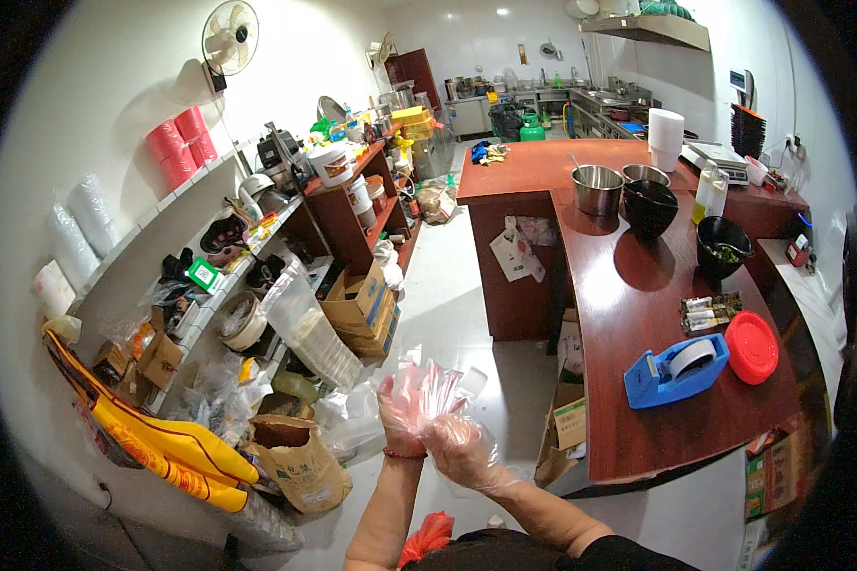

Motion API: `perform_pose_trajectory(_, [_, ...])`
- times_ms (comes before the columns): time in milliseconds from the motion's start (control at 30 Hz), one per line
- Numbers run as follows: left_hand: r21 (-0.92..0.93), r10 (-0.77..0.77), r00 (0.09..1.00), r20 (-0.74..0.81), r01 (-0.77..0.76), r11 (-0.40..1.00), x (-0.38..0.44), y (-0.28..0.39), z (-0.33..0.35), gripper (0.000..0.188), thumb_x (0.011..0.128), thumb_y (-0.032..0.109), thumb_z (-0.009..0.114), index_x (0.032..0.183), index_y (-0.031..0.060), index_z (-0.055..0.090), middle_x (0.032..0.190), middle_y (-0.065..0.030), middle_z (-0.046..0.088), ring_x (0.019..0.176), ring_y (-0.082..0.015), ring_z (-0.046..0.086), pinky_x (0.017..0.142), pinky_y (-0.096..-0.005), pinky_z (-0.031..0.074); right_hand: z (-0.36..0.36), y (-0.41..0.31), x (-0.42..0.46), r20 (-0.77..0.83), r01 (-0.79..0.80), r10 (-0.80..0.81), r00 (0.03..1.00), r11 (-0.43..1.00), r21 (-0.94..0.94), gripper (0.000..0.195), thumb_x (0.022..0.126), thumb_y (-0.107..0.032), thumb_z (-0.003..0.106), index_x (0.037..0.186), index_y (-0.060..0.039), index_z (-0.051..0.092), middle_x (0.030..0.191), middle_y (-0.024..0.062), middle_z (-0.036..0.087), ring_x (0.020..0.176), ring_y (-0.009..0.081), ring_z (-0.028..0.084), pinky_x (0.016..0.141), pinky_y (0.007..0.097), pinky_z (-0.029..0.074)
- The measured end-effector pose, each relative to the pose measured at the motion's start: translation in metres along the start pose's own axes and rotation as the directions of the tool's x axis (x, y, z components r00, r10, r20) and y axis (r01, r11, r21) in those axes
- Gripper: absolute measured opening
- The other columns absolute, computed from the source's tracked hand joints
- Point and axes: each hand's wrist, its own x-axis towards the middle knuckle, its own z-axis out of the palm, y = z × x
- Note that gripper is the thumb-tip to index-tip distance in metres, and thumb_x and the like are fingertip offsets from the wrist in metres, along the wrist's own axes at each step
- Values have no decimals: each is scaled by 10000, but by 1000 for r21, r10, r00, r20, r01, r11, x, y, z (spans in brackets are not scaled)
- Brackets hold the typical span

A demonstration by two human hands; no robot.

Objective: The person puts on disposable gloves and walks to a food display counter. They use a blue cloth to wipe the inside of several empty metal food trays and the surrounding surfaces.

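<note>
My left hand (403, 414), with a beaded bracelet at its wrist, is raised in front of me and holds a clear plastic bag (435, 389) with something pinkish inside. Pressed against it, my right hand (460, 446) is curled round the lower part of the bag and seems covered by thin clear plastic. What exactly lies within the film cannot be told. Both hands are over the floor, left of the dark red counter (614, 300). On that counter are a blue tape dispenser (675, 371), a red round lid (751, 347) and small packets (710, 312).
Black bowls (721, 250), a steel pot (597, 189), squeeze bottles (710, 193) and stacked white containers (664, 135) stand further along the counter. Left are cluttered shelves (239, 275), a paper sack (300, 464), cardboard boxes (357, 314) and a yellow cloth (178, 457). A red bag (426, 539) lies low near me.
</note>
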Motion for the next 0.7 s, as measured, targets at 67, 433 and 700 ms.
perform_pose_trajectory(67, [-37,-37,998,45,39,999,28,0,7,691,791,424,506,1359,169,207,1300,-185,312,1186,-397,359,895,-645,307,3,18,6,-83,-5,3,997,1000,-14,59,776,-63,539,768,-44,484,681,135,524,580,324,525,520,436,440])
perform_pose_trajectory(433, [217,-63,984,164,26,976,150,3,26,747,835,595,382,1378,115,203,1317,-110,367,1184,-278,380,925,-538,353,4,87,65,-114,-138,123,986,981,-134,120,717,16,574,816,-46,546,697,125,530,616,319,527,535,382,416])
perform_pose_trajectory(700, [761,440,627,643,-458,-459,242,45,17,626,744,387,626,1171,-46,478,1159,-223,485,1065,-357,445,892,-434,330,43,108,145,-226,-224,139,964,884,-410,392,658,-102,673,1026,-39,551,982,154,541,833,319,550,708,399,467])
